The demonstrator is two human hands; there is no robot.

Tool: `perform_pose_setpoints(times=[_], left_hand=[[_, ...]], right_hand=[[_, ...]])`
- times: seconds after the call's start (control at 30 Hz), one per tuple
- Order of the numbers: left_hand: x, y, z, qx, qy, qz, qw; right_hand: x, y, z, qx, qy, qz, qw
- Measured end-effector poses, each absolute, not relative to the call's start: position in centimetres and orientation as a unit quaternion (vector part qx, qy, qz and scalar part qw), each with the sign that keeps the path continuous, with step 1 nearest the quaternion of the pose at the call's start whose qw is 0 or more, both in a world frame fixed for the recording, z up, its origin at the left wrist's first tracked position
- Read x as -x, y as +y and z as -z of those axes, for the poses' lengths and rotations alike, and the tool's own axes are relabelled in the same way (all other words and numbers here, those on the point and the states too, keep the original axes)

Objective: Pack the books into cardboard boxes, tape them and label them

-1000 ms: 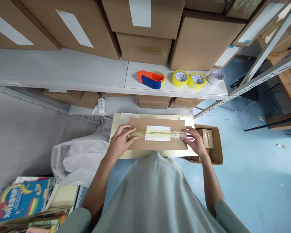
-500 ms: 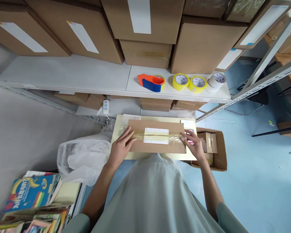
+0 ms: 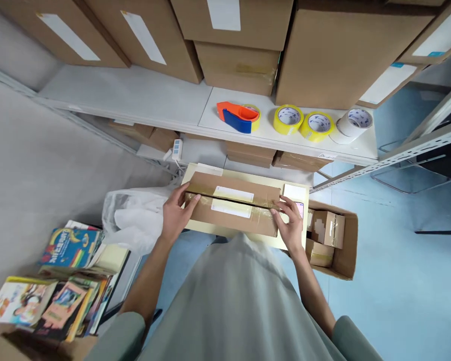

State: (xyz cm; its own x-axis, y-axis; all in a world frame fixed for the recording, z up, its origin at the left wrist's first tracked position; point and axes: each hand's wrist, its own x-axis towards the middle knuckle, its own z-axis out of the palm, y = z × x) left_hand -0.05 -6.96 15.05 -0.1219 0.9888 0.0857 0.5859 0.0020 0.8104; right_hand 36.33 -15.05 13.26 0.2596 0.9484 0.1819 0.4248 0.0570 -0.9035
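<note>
1. The long brown carton lies on the cream tabletop, a dark gap running lengthwise across its top and parting the white label into 2 strips.
2. The left hand touches the carton's left end, thumb on top beside the gap, fingers apart from it; I cannot tell whether it pinches a flap.
3. The right hand touches the right end, thumb and fingers slightly spread near the gap; any pinch is unclear too.
4. A phone lies just beyond the right hand.
5. The shelf ahead bears an orange-and-blue tape dispenser and 2 yellow tape rolls.
6. Right of the tabletop, an open box holds smaller cartons.
</note>
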Motion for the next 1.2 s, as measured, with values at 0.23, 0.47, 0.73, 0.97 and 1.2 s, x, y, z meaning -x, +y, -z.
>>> perform_pose_setpoints(times=[0.23,0.47,0.73,0.97,1.2], left_hand=[[-1.2,-7.5,-14.9,-0.607,0.690,-0.327,0.221],[-0.8,-7.3,-15.5,-0.623,0.679,-0.323,0.216],[-0.2,-6.2,-14.9,-0.537,0.681,-0.384,0.317],[1.1,-5.5,-13.7,-0.582,0.661,-0.367,0.299],[2.2,-4.5,-12.7,-0.675,0.567,-0.392,0.263]], right_hand=[[-36.3,-14.2,-11.8,0.618,-0.562,-0.221,0.503],[-35.8,-14.5,-12.6,0.654,-0.515,-0.263,0.488],[-34.2,-15.2,-14.5,0.704,-0.472,-0.254,0.465],[-33.2,-15.3,-14.2,0.748,-0.432,-0.232,0.446],[-31.7,-15.2,-13.0,0.763,-0.352,-0.224,0.494]])
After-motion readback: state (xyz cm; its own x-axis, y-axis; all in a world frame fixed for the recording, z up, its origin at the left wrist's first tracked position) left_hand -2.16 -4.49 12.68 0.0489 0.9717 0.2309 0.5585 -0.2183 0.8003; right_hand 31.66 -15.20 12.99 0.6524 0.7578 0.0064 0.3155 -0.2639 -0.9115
